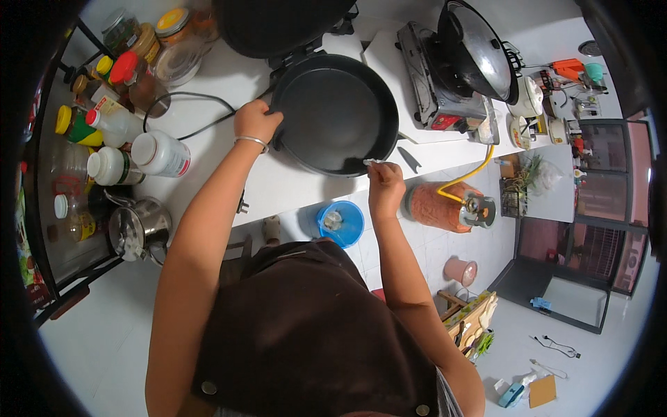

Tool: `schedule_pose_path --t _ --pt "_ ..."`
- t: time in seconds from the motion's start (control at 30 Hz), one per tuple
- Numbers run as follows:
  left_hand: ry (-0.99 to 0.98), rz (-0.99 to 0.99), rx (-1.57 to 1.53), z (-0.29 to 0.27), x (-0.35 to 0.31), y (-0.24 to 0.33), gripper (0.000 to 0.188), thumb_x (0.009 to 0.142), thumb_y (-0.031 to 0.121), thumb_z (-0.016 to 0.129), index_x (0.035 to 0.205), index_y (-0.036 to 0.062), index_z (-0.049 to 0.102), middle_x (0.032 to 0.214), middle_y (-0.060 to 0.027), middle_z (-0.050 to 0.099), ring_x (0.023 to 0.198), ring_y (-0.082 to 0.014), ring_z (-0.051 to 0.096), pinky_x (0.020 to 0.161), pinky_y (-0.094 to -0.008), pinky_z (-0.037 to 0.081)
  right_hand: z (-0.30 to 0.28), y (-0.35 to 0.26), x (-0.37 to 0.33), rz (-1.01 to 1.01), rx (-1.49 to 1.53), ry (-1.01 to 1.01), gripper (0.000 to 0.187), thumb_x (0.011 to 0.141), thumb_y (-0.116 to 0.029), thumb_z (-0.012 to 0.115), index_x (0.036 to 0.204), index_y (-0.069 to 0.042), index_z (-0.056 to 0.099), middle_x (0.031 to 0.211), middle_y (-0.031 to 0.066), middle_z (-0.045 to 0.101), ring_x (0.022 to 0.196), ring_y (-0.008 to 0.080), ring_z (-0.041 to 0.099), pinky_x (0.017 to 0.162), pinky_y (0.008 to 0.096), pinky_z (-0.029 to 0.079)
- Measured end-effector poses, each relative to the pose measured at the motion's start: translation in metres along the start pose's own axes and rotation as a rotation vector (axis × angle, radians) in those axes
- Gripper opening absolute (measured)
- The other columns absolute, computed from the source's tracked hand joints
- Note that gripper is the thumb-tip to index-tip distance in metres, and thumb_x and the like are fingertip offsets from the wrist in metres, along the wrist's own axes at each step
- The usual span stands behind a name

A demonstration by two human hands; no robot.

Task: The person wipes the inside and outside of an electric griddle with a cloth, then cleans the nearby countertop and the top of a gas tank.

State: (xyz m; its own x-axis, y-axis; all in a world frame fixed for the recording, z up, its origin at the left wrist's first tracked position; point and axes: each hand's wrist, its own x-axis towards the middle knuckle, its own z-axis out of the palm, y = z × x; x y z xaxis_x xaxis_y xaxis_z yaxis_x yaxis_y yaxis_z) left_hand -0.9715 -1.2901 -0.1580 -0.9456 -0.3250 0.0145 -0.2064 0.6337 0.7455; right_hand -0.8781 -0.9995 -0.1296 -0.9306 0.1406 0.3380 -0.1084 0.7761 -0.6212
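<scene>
A round black electric griddle (pixel 333 115) lies with its lid (pixel 278 21) raised behind it on the white counter. My left hand (pixel 256 121) is closed at the griddle's left side, with the thumb on the rim. At the near right rim my right hand (pixel 385 184) pinches a small crumpled white wipe (pixel 375 162), which touches the pan's inner edge. Whether the wipe is paper or cloth, I cannot tell. A black power cord (pixel 198 132) curves away on the left. Just right of the pan lies a dark knife-like piece (pixel 408 160).
Jars and bottles crowd the left, including a white tub (pixel 160 154), near a steel pot (pixel 139 226). A gas stove (pixel 441 90) holds a black wok (pixel 476 52) at the right. Below the counter stand a blue bucket (pixel 340 224) and a gas cylinder (pixel 445 207) with a yellow hose.
</scene>
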Motion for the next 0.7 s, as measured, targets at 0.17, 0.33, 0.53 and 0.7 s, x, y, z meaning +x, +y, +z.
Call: schedule_pose_path --t 0.17,0.33,0.53,0.7 --pt "-0.024 0.002 -0.061 -0.004 0.0 -0.003 0.025 0.063 0.021 0.074 0.067 -0.0002 0.061 0.064 -0.0179 0.061 0.059 -0.0315 0.059 0.059 -0.0388 0.048 -0.008 0.013 0.038 0.132 -0.071 -0.065 0.009 0.078 -0.009 0.072 0.082 -0.001 0.072 0.078 0.0151 0.065 0.07 0.0299 0.064 0.065 0.036 0.05" --pt "-0.031 -0.002 -0.07 -0.003 -0.002 -0.005 0.024 0.062 0.018 0.074 0.068 -0.0015 0.061 0.063 -0.0171 0.06 0.057 -0.0295 0.057 0.058 -0.0371 0.048 -0.008 0.047 0.093 0.051 -0.087 -0.073 0.008 0.076 -0.009 0.073 0.077 -0.001 0.072 0.078 0.0183 0.068 0.071 0.0301 0.067 0.067 0.0356 0.052" --pt "-0.022 -0.001 -0.114 -0.003 -0.003 -0.006 0.022 0.062 0.014 0.073 0.071 -0.0028 0.061 0.063 -0.0169 0.059 0.055 -0.0261 0.056 0.056 -0.0347 0.046 0.019 0.067 0.183 -0.056 -0.23 -0.272 0.013 0.074 -0.015 0.071 0.076 -0.002 0.071 0.078 0.0209 0.066 0.074 0.0371 0.066 0.068 0.0415 0.053" --pt "0.007 0.047 -0.159 0.0 -0.005 -0.01 0.02 0.065 0.012 0.072 0.07 -0.0024 0.059 0.064 -0.0161 0.058 0.054 -0.0245 0.055 0.054 -0.0345 0.044 0.063 0.06 0.242 -0.336 -0.259 -0.283 0.012 0.075 -0.014 0.067 0.081 -0.004 0.069 0.081 0.0205 0.066 0.077 0.039 0.065 0.07 0.0452 0.052"
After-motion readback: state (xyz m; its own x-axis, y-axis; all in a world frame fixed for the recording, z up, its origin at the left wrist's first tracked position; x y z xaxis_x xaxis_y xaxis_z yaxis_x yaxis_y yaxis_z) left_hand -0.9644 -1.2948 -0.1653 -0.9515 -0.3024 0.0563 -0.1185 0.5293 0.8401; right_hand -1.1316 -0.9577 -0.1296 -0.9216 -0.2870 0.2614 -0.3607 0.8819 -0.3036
